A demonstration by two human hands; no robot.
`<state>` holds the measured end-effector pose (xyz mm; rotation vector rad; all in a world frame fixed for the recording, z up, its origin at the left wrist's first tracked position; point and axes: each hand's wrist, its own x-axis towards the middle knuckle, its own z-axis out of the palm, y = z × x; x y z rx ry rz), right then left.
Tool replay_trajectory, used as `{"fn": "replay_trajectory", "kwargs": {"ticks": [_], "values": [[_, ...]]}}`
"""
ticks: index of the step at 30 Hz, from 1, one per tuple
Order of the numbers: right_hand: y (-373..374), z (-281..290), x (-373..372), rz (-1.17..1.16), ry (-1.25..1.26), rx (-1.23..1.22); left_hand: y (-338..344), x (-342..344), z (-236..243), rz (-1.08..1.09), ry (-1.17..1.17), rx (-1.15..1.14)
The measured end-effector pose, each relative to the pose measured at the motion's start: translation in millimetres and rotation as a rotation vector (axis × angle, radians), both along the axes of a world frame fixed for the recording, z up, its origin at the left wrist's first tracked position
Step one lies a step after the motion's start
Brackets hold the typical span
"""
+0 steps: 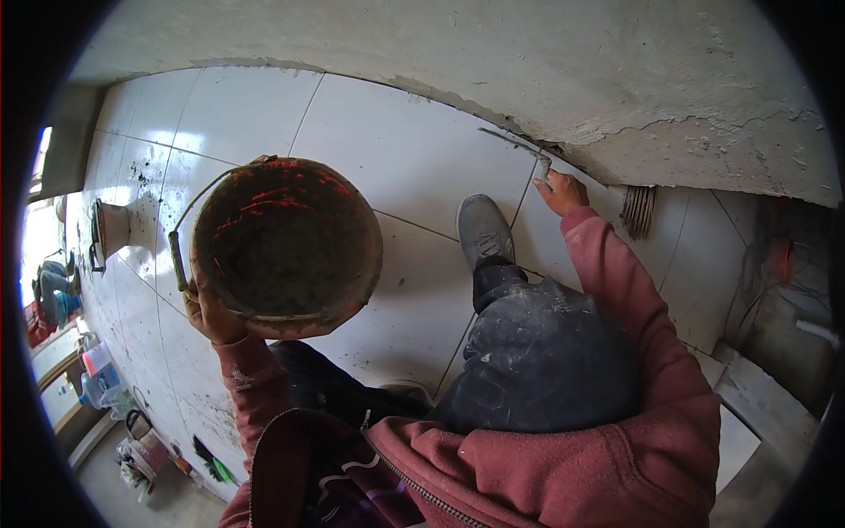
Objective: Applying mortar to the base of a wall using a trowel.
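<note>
I see left hand [213, 310] gripping bucket [282, 189] rim, nine o'clock; right hand [563, 192] curled round trowel [543, 165] handle, one o'clock, near wall [616, 97]. I'd keep bucket steady, blade flat, wrist loose.

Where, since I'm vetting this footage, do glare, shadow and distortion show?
Head view: glare whitens the tiles at left, and the bright opening at the left edge looks washed out; head view: the bucket is dark inside; head view: the foot of the wall bows with the fisheye lens.
</note>
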<state>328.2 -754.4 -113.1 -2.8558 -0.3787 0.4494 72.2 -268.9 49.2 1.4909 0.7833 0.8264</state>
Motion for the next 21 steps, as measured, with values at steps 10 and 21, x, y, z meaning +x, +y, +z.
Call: {"fn": "replay_trajectory", "kwargs": {"ticks": [10,21], "values": [[7,-1,3,-0.092,-0.135,0.044,-5,6,1,-0.027,0.028,0.027],[38,-5,3,-0.007,-0.048,0.076,6,1,-3,-0.107,-0.016,0.069]]}}
